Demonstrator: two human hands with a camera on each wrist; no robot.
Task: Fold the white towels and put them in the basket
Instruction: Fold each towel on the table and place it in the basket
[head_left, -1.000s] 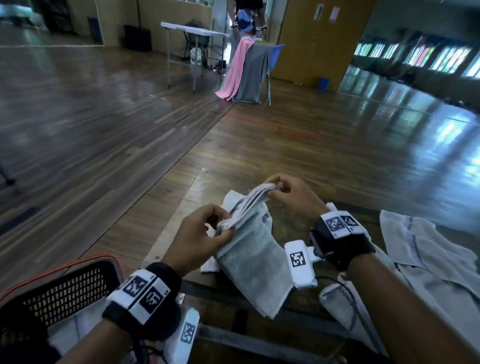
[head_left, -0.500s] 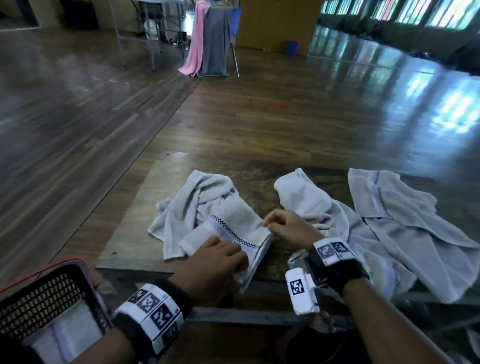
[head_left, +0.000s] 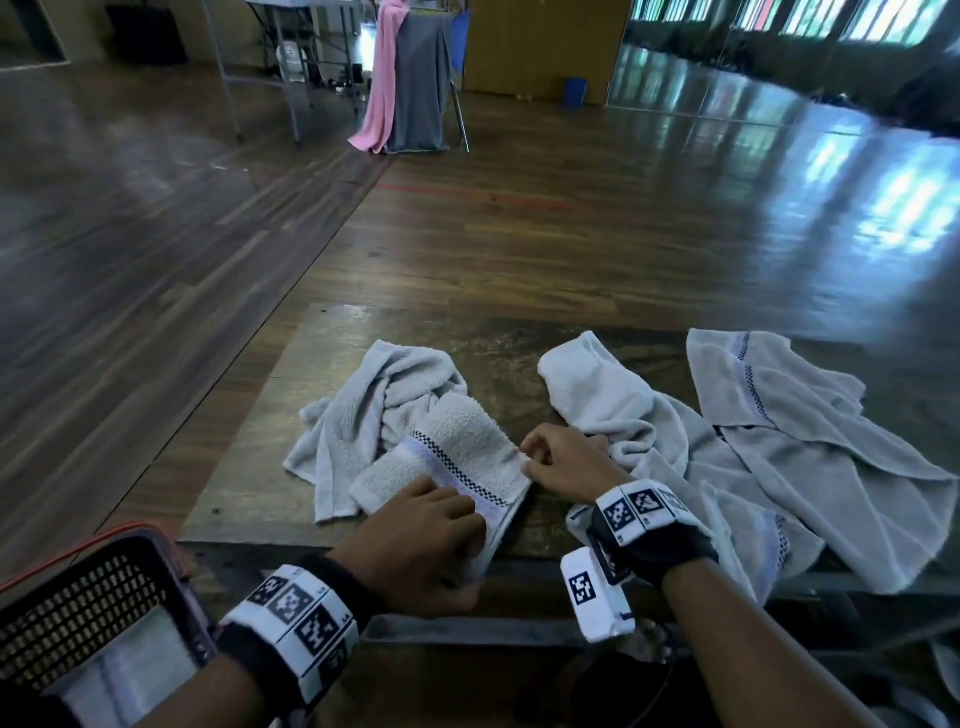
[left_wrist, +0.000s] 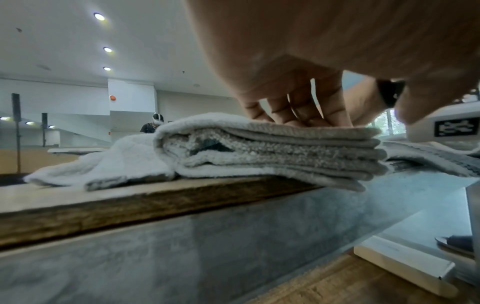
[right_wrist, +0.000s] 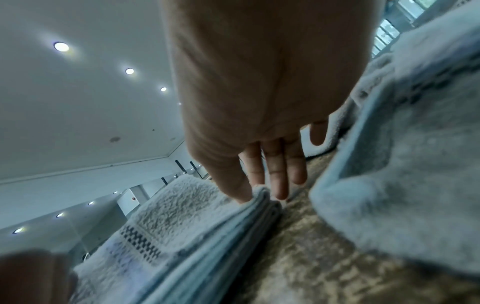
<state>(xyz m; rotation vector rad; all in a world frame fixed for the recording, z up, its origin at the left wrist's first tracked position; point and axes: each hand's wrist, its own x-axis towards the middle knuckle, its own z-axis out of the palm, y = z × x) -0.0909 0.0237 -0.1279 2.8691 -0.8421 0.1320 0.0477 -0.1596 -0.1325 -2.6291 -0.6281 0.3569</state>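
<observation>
A folded towel (head_left: 457, 462) lies at the bench (head_left: 332, 338) front edge. It is pressed flat under the straight fingers of the left hand (head_left: 423, 540); its corner is pinched by the right hand (head_left: 563, 465). Folding is judged complete; transfer to the basket (head_left: 78, 587) is next, needing a full-stack grip.

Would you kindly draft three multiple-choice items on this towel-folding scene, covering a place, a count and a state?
1. Where is the basket?
A. near left of the table
B. far right
C. on the table

2. How many unfolded towels lie on the table?
A. one
B. three
C. six

3. The left hand is:
A. in the basket
B. pressing the folded towel
C. hanging idle

Key: 1 A, it shows at the lower left of the head view; 2 B, one left, two right; 3 B, its fingers rest on top.
</observation>
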